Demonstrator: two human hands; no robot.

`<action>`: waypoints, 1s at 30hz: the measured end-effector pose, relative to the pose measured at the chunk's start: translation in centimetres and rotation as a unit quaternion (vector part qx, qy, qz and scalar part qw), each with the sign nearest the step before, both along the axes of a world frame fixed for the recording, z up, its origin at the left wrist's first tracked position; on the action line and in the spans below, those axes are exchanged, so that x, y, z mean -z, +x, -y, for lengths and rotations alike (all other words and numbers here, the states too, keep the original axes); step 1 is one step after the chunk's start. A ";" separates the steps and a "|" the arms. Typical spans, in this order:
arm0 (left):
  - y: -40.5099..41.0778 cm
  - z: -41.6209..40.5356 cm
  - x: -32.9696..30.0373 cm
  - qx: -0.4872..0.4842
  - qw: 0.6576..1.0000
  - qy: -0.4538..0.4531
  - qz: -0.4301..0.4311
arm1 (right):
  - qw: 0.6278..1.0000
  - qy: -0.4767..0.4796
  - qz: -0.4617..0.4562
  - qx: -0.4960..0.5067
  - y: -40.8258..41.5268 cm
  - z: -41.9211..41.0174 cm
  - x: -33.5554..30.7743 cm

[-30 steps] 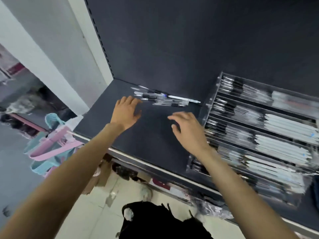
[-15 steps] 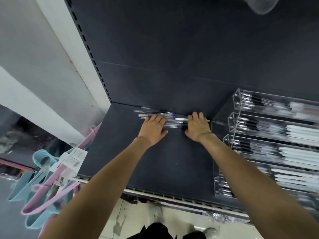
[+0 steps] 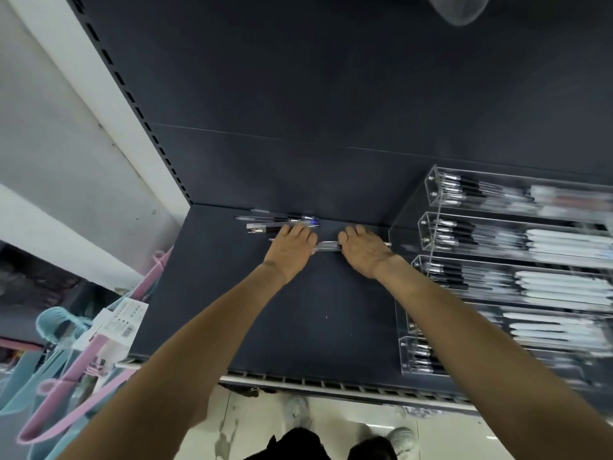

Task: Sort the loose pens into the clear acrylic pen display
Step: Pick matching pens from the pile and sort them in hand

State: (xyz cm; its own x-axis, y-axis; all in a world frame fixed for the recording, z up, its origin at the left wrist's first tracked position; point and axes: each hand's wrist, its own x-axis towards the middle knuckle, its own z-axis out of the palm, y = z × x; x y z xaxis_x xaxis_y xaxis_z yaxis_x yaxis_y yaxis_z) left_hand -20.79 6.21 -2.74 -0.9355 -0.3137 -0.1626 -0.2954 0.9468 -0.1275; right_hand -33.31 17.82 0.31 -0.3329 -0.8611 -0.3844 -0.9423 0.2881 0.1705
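Several loose pens (image 3: 282, 224) lie in a row along the back of the dark shelf (image 3: 298, 320). My left hand (image 3: 292, 249) and my right hand (image 3: 361, 252) are side by side on this pile, fingers curled down over it. Between the two hands a clear pen bundle (image 3: 326, 247) shows, held at both ends. The clear acrylic pen display (image 3: 428, 234) stands just right of my right hand, its tiers filled with black-tipped and white pens.
The shelf's dark back panel (image 3: 331, 94) rises right behind the pens. A white slotted upright (image 3: 132, 104) bounds the shelf on the left. Pink and blue hangers (image 3: 76, 360) hang below left. The shelf's front edge (image 3: 331, 386) overhangs the floor.
Both hands reached from mid-shelf to the pens at the back. In the last half second my right hand shifted slightly left and some pens came forward between the hands.
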 end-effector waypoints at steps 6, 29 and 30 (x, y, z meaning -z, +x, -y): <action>3.4 0.0 -4.2 0.005 0.983 0.175 -0.054 | 0.993 -0.092 0.013 -0.077 0.5 -1.4 -4.6; 15.2 -7.6 -8.1 -0.174 0.803 0.550 -0.149 | 0.924 -0.234 0.278 -0.115 4.7 -5.4 -9.2; 15.7 -7.8 -7.9 -0.186 0.756 0.601 -0.180 | 0.911 -0.277 0.296 -0.071 4.5 -5.5 -9.0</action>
